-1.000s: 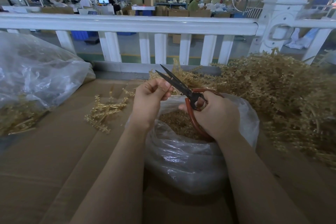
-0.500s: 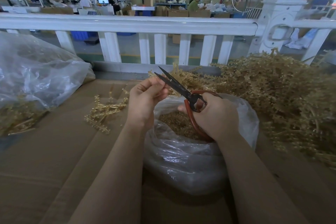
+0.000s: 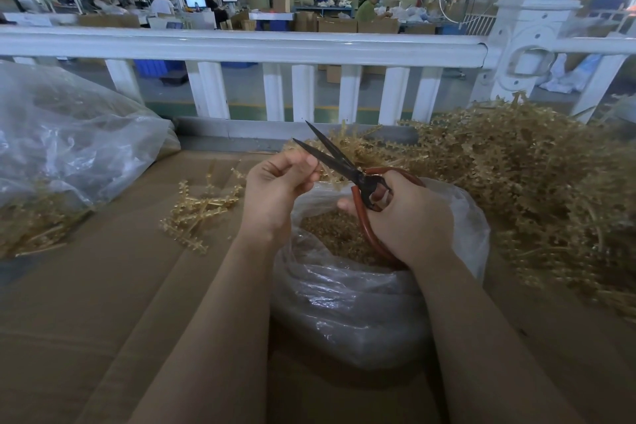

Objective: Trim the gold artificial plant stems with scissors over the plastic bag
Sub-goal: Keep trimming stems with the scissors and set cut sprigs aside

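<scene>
No text, label, brand or number is legible anywhere; distant signs are too blurred.

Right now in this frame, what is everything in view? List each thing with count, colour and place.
clear plastic bag of gold trimmings: one, centre, under the hands
red-handled black scissors: one, blades open, above that bag
large heap of gold plant stems: one, right
small bunch of gold stems: one, left of centre
second clear plastic bag: one, far left
brown cardboard surface: underneath everything
white railing: behind
left hand: pinched at the blades
right hand: grips the handles
</scene>
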`<state>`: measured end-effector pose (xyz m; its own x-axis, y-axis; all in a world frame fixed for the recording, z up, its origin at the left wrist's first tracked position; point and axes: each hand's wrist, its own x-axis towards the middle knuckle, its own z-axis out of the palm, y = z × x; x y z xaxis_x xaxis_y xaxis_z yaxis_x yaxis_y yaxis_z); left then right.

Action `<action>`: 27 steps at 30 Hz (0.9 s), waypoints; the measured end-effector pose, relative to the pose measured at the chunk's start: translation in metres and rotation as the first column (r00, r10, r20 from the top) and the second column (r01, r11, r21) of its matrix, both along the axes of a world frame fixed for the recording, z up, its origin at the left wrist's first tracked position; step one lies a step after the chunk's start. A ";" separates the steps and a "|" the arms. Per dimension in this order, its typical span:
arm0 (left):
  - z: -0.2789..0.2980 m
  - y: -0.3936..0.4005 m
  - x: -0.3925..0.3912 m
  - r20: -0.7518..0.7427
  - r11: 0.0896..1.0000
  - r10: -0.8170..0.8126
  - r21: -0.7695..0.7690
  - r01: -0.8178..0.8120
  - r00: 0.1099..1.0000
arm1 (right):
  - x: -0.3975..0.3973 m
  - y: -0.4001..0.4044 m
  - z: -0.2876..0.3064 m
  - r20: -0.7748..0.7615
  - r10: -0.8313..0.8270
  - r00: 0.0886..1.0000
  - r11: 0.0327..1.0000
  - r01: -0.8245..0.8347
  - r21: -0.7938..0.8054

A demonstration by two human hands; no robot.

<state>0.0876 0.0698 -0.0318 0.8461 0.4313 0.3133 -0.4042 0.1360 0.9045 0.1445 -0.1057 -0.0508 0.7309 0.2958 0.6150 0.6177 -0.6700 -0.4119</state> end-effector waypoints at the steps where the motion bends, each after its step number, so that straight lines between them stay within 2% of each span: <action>1: 0.000 0.000 0.000 0.003 1.000 -0.011 0.007 0.010 1.000 | -0.001 0.000 0.000 0.004 0.013 1.000 1.000 -0.013 0.010; 5: 0.001 0.002 -0.001 -0.001 0.998 -0.057 0.020 0.057 0.998 | -0.001 -0.002 0.002 -0.004 0.077 0.997 0.997 -0.077 0.006; 11: 0.000 0.003 -0.001 -0.042 0.999 -0.042 0.010 0.043 0.998 | 0.002 -0.003 0.001 -0.012 0.118 0.993 0.993 -0.118 0.001; 27: 0.002 0.001 -0.003 -0.052 0.996 -0.091 0.017 0.091 0.995 | 0.000 -0.003 0.004 -0.033 0.086 0.996 0.996 -0.087 -0.037</action>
<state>0.0843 0.0710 -0.0300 0.8966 0.3461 0.2763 -0.3443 0.1525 0.9264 0.1445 -0.1090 -0.0469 0.7202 0.3814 0.5795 0.6612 -0.6302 -0.4070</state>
